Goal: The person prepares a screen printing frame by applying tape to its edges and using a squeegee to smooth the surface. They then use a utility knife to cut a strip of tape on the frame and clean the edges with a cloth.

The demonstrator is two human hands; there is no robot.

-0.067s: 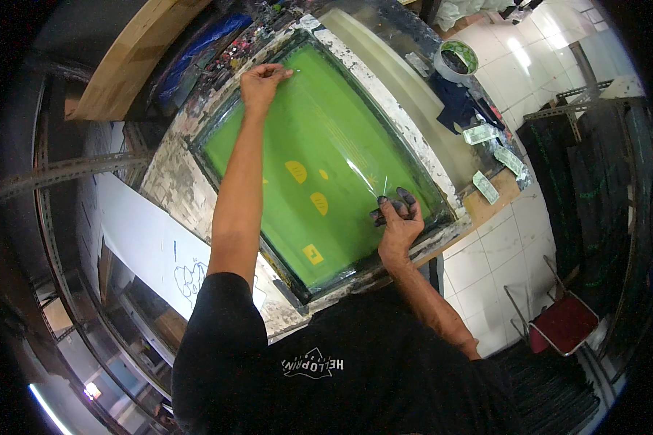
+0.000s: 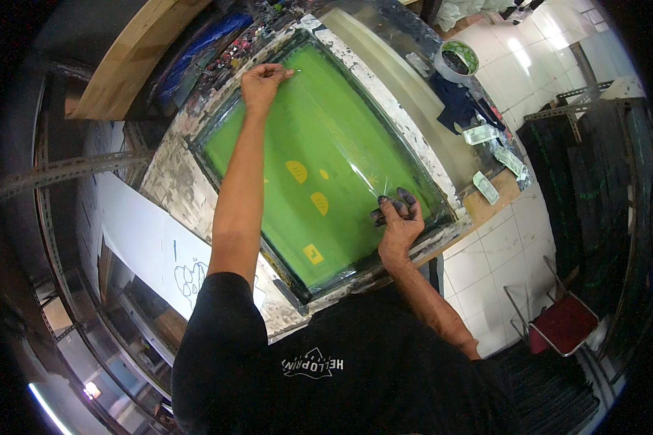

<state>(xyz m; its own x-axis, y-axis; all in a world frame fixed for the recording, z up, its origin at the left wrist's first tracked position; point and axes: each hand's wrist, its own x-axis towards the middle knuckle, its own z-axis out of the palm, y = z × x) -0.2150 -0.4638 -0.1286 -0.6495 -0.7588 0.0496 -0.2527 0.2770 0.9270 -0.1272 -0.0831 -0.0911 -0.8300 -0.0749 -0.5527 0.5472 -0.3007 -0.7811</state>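
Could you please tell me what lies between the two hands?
Between left hand and right hand, the head view shows the green panel with pale streaks.

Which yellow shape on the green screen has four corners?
The squarish patch, nearest the person's black shirt; the two half-rounds and the small oval farther up have curved outlines.

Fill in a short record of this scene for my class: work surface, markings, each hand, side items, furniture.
Work surface: green panel in a dark frame
Markings: yellow shapes on the panel
Left hand: at the panel's far end, fingertips close together; grip unclear
Right hand: at the near right, dark-stained fingertips beside shiny streaks; grip unclear
Side items: bowl, dark cloth, green-and-white packet-like pieces
Furniture: red-seated chair, lower right
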